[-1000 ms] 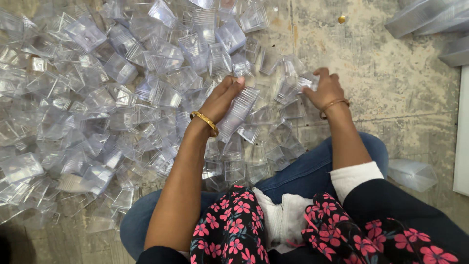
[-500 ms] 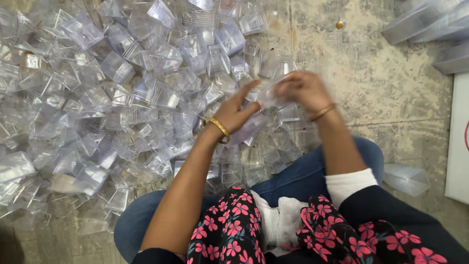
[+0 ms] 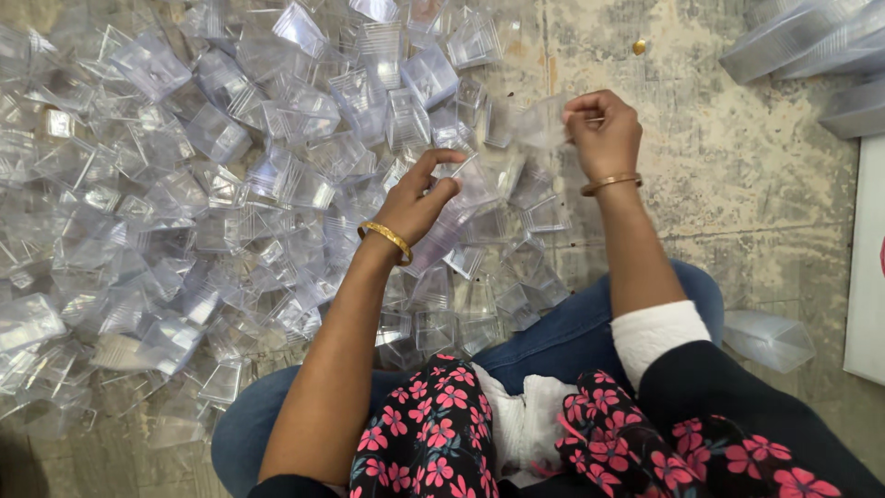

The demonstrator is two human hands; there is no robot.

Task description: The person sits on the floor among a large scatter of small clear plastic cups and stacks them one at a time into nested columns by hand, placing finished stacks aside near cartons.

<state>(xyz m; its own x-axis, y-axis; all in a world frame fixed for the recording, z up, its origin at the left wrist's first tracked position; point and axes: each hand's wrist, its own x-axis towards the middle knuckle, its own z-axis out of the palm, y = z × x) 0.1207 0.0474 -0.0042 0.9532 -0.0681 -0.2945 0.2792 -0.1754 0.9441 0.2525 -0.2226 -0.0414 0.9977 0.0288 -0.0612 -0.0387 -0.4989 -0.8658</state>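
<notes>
Sitting cross-legged on the rough pale concrete floor [image 3: 737, 203], we work at the edge of a wide heap of small clear square plastic cups [image 3: 184, 184] that spreads across the left and middle of the view. Our left hand [image 3: 419, 198] is closed around a nested stack of the same clear cups [image 3: 447, 231], which lies slanted across the palm with its open end pointing toward the right hand; the thumb and forefinger clamp its upper end. Our right hand [image 3: 604, 134] is raised a little above the heap, fingers pinched on one single clear cup [image 3: 544, 124] — near the stack's open end, but not touching it.

To seat the cup well, we judge it wise to turn the single cup so its narrow base faces the stack's mouth and its flat sides line up with those of the stack, then slide it straight in, not at an angle. A light pinch should do, since thin plastic of this kind probably buckles under a hard squeeze, and the left hand should keep the stack steady rather than chase the cup.

A gold bangle [image 3: 387, 237] circles each wrist. One more clear plastic container [image 3: 770, 337] lies on the floor by our right knee, and long clear stacked pieces [image 3: 802, 41] rest at the upper right — well apart from both hands
</notes>
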